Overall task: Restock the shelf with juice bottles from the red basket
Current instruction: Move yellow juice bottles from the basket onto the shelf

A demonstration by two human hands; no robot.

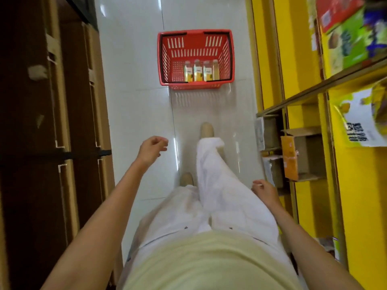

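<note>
No words could be read for sure. The juice bottles (198, 71) in the red basket (195, 85) had white labels with a small dark word, too blurry to make out. A white and yellow packet (360, 126) on the yellow shelf (301, 97) had a black block code and dark lines of print, too smeared to read. A red packet (335, 13) above had another blurry code.
</note>
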